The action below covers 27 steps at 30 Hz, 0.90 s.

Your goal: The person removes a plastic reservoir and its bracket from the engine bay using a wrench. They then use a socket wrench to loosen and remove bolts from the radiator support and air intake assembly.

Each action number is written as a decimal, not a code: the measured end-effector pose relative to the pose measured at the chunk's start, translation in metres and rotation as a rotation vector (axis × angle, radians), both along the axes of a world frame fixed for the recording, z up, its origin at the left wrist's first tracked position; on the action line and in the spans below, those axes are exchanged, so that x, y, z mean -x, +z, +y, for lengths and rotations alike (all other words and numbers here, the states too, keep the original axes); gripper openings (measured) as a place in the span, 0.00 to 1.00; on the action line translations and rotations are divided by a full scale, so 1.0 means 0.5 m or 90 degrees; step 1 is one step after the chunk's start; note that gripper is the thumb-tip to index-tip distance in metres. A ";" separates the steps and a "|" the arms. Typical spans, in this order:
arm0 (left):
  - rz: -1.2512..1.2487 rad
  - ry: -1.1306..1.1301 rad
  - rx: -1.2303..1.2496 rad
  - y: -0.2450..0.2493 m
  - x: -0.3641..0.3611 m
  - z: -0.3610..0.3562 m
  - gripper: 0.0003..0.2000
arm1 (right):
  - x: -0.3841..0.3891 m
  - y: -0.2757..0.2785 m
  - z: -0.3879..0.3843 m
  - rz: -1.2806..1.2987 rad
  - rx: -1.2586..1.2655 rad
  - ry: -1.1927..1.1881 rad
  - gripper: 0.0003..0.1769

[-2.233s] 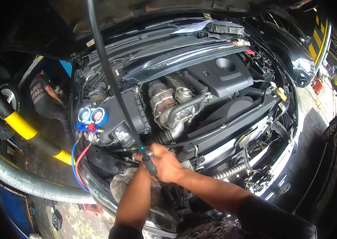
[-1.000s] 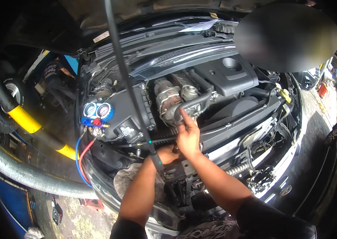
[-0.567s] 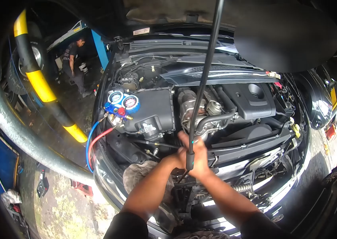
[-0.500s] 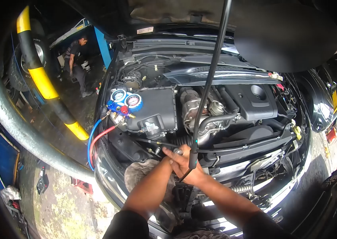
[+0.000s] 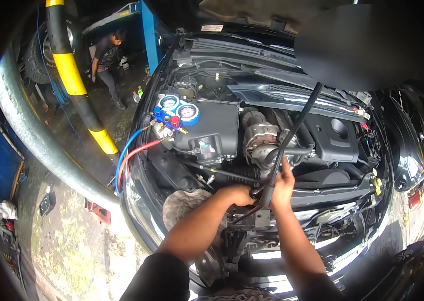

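Note:
Over the front edge of the engine bay, my left hand (image 5: 242, 195) is closed in a fist by a dark rounded tool end (image 5: 257, 190); most of that tool is hidden. Just to its right, my right hand (image 5: 284, 186) is raised with its fingers bent close against the black hood prop rod (image 5: 299, 123). The rod partly covers those fingers, and what they hold cannot be made out. The rod slants up between me and the engine, its thicker lower sleeve (image 5: 267, 194) lying between both hands. A crumpled pale cloth (image 5: 184, 209) lies beneath my left forearm.
A manifold gauge set (image 5: 177, 115) with blue hose (image 5: 131, 145) and red hose (image 5: 139, 149) rests by the airbox (image 5: 214, 123). The turbo (image 5: 261, 135) sits behind my hands. A yellow-black post (image 5: 69, 74) and metal rail (image 5: 31, 125) stand left. Another person (image 5: 107, 62) stands behind them.
My hands, together before, have separated; both moved right, the right one upward beside the prop rod. The rod appears more slanted to the right. The view has shifted, and the other person's posture changed slightly.

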<state>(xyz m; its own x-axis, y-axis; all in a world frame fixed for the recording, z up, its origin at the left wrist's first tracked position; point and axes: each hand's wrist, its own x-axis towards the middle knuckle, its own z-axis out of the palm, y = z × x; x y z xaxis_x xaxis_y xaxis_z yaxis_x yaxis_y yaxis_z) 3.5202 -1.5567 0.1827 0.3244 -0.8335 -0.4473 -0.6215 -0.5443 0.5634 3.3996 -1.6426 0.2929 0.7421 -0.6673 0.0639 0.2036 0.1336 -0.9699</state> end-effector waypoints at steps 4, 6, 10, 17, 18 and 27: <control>0.084 -0.054 0.169 0.083 0.015 0.050 0.23 | 0.019 -0.015 0.058 -0.080 0.792 0.010 0.35; 0.126 -0.049 0.229 0.112 0.026 0.064 0.20 | 0.035 -0.004 0.086 0.010 0.803 0.160 0.35; 0.042 0.013 0.025 -0.019 -0.005 -0.007 0.17 | -0.038 -0.059 -0.018 0.026 0.277 -0.116 0.33; 0.127 -0.060 0.170 0.132 0.041 0.046 0.19 | 0.016 -0.003 0.072 0.023 0.615 0.123 0.27; 0.134 -0.065 0.156 0.137 0.036 0.043 0.19 | -0.007 -0.033 0.032 0.043 0.439 0.042 0.26; 0.205 0.061 0.397 0.121 0.058 0.064 0.20 | 0.024 0.011 0.066 0.013 0.689 0.249 0.30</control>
